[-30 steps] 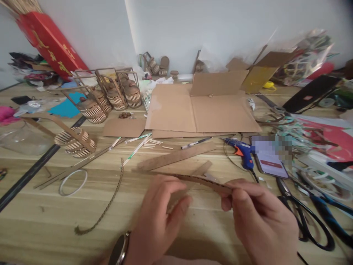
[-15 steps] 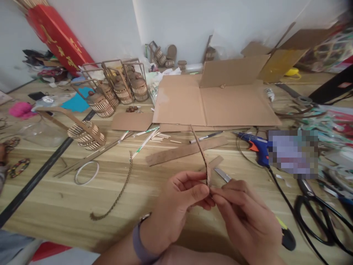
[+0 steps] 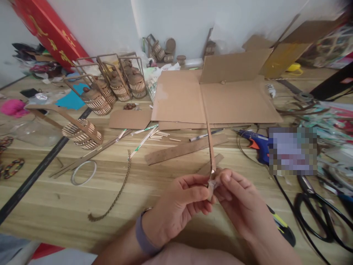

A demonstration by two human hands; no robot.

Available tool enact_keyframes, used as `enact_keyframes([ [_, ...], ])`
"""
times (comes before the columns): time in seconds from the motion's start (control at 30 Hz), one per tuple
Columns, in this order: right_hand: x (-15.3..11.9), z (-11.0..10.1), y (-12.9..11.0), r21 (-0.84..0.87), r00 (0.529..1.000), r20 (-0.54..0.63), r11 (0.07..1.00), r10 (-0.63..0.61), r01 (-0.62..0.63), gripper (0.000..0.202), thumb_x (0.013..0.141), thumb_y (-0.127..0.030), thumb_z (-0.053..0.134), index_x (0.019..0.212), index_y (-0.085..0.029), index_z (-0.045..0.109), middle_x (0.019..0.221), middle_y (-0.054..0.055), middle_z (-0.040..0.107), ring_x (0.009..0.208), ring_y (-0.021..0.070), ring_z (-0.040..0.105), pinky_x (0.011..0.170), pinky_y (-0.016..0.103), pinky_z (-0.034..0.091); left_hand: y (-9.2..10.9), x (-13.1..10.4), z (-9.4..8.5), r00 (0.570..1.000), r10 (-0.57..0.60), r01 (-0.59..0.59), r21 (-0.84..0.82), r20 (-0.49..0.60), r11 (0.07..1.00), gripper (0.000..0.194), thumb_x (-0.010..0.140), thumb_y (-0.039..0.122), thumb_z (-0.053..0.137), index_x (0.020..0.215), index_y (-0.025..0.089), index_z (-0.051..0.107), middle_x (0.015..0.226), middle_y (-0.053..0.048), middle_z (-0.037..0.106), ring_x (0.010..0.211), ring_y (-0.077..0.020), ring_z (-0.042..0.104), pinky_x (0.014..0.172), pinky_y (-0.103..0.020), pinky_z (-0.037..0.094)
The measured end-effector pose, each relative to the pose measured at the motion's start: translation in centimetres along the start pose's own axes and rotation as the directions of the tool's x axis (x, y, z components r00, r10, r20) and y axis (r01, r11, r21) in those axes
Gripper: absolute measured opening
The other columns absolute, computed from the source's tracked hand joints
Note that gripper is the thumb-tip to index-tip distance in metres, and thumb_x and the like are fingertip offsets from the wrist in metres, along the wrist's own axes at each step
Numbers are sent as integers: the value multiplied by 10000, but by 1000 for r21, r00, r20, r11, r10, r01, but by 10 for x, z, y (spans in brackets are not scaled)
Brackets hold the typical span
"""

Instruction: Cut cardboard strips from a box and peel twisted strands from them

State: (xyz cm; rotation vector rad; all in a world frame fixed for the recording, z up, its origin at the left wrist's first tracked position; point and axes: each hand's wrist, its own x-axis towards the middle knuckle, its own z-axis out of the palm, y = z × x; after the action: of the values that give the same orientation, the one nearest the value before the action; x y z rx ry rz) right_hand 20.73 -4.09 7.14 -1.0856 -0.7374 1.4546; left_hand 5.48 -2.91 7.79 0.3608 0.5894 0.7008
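Note:
My left hand [image 3: 183, 200] pinches the lower end of a narrow brown strip [image 3: 211, 147], which points up and away toward the cardboard. A small piece of clear, crinkled film or tape [image 3: 213, 183] shows at the strip's lower end. My right hand [image 3: 238, 200] is closed on this film, its thumb and fingertips pressed together beside my left fingertips. Just beyond my hands, a short flat brown piece [image 3: 211, 165] lies on the table, partly hidden. A longer flat brown strip [image 3: 184, 149] lies behind it.
Unfolded cardboard [image 3: 179, 97] lies ahead. Small lidded baskets [image 3: 96, 101] stand back left, with an open basket [image 3: 82, 134] nearer. A braided strip [image 3: 124, 184] and white ring [image 3: 84, 173] lie left. At right are a blue glue gun [image 3: 255, 141], black scissors [image 3: 313, 209] and a cutter [image 3: 281, 224].
The strip has turned so its flat side shows. My right hand has opened out somewhat and moved up, and clear film now shows between my hands. The view has shifted slightly.

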Motion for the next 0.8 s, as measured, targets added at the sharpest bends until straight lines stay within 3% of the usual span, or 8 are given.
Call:
enact_keyframes([
  [0.17,7,-10,-12,-73,996,-33,994,-88,85,390,698,-508,821,588,-201,607,493,-59,357,473,76,310,435,229,309,-3,-1,-5,995,-94,93,20,45,995,379,615,356,904,848,113,729,688,-8,649,557,-51,556,562,-166,420],
  [0.33,9,-15,-16,-119,997,-31,990,-77,73,369,679,-533,828,619,-208,664,507,-48,407,482,89,337,450,266,381,-5,-2,-7,986,-146,145,19,84,989,396,625,365,907,882,115,740,698,-7,642,579,-49,557,578,-156,424],
  [0.7,13,-17,-17,-89,995,-71,994,-65,59,364,659,-491,849,586,-201,642,507,-45,405,480,80,321,420,232,334,-6,-3,-6,982,-165,166,-3,91,986,407,608,368,929,886,113,776,674,-14,652,561,-44,562,566,-139,424],
  [0.8,17,-21,-14,-71,985,-152,995,-85,75,360,700,-549,803,683,-206,693,566,-32,480,469,76,331,419,236,343,-4,-5,-5,988,-143,141,29,64,990,423,592,348,924,907,112,771,676,-12,650,558,-51,554,564,-162,414],
])
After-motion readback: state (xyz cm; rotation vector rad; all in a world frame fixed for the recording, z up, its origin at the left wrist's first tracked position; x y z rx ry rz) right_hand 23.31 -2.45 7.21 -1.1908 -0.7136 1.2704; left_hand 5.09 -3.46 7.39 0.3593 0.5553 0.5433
